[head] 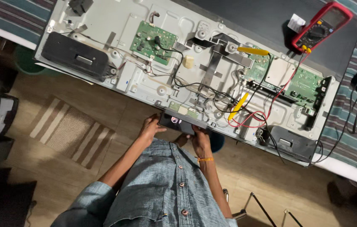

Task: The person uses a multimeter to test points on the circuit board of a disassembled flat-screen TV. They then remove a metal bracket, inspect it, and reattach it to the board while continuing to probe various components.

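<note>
1. Both hands grasp one dark phone (177,123), screen up and faintly lit. The left hand (149,128) clasps its left end, fingers curled under the edge; the right hand (200,141), an orange band at its wrist, holds the right end.
2. The phone's long axis runs left to right, tilted slightly down toward the right hand, so each hand sits at one end and neither is nearer.
3. The phone lies just at the near edge of the opened television back panel (102,25), directly below a small green strip board (184,110).
4. Beyond it, away from the person, black and red leads cross the panel beside two yellow probes (238,106).
5. Well apart, at the far right, a red multimeter (322,26) rests on a dark surface.
</note>
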